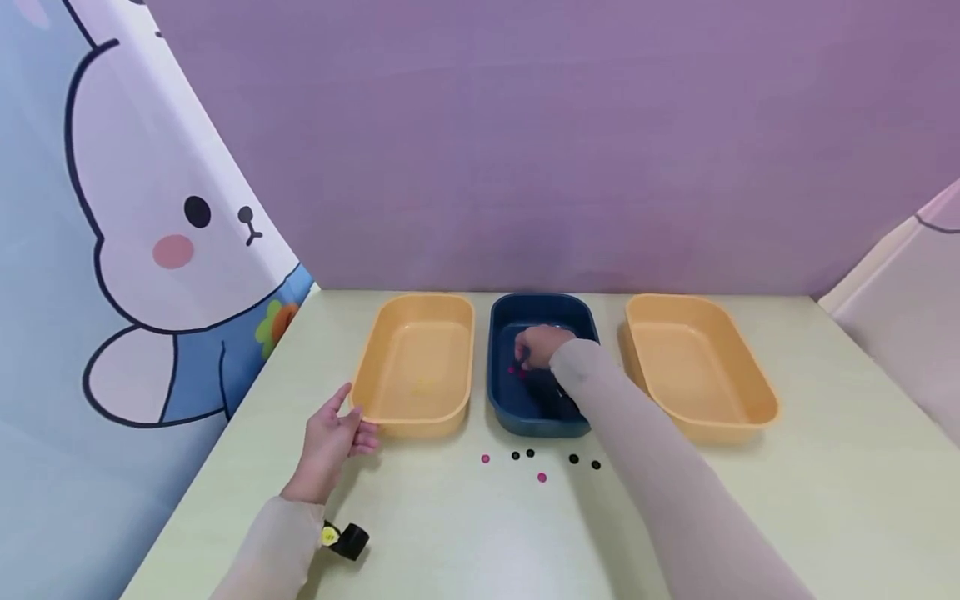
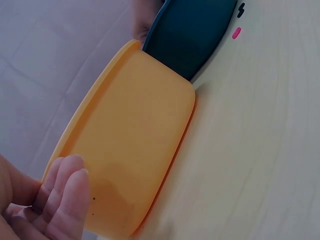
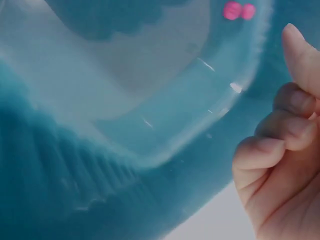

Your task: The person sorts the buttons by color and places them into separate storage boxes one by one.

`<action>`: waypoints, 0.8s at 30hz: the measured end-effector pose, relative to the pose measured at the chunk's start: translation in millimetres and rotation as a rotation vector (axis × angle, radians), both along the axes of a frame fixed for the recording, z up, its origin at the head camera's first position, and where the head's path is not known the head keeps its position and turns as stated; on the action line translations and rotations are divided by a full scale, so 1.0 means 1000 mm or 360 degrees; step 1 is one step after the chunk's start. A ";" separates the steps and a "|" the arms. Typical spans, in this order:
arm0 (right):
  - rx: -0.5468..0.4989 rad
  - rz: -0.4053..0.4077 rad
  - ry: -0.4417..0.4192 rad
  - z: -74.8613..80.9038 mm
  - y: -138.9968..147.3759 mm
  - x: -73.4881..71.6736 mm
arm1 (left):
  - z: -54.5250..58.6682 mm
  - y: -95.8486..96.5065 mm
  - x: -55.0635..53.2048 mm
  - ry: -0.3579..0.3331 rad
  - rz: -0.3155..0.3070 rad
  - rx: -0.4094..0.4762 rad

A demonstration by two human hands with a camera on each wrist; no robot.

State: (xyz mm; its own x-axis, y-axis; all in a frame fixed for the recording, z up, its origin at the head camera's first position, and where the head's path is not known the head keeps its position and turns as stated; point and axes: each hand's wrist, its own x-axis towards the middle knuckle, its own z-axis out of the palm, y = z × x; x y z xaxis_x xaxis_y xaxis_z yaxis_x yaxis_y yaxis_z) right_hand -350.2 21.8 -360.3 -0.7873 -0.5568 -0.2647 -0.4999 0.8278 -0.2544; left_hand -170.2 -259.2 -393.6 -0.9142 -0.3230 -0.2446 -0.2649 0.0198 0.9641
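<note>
My left hand (image 1: 335, 440) is at the near left corner of a yellow tray (image 1: 367, 367). In the left wrist view its fingers (image 2: 67, 192) lie loosely bent against the outer wall by the rim. My right hand (image 1: 542, 343) reaches down into a dark blue tray (image 1: 543, 423) between two yellow trays. Small pink button-like discs (image 3: 239, 11) lie on that tray's floor, close to its fingertips. The right wrist view shows three fingers (image 3: 262, 152) curled toward the palm and one digit fairly straight. I cannot tell whether a disc is between the fingertips.
A second yellow tray (image 1: 690, 362) stands at the right. In front of the blue tray, several black discs (image 1: 573, 458) and two pink discs (image 1: 542, 477) lie on the pale table (image 1: 465, 542). Faint yellow bits (image 1: 423, 386) show in the left tray. A purple backdrop (image 1: 555, 167) rises behind.
</note>
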 end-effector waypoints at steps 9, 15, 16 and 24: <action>-0.0187 0.0102 -0.0026 0.009 0.013 0.010 | -0.002 -0.001 -0.001 -0.0049 -0.0056 -0.0018; -0.0284 0.0166 0.0003 0.018 0.037 0.032 | 0.003 0.004 -0.004 -0.0027 -0.0095 0.0010; -0.0300 0.0190 0.0013 0.019 0.040 0.037 | 0.003 0.005 -0.004 -0.0023 -0.0097 0.0012; -0.0399 0.0275 0.0085 0.014 0.067 0.069 | 0.004 0.007 -0.001 -0.0042 -0.0084 0.0028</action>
State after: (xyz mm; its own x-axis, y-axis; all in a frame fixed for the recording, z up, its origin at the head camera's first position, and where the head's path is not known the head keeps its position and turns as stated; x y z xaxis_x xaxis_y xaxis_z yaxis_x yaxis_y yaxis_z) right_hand -281.1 89.2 -346.3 -0.6845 -0.7263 -0.0630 -0.6460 0.6443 -0.4093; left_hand -171.5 -252.5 -390.0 -0.9231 -0.2699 -0.2739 -0.2891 0.0174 0.9571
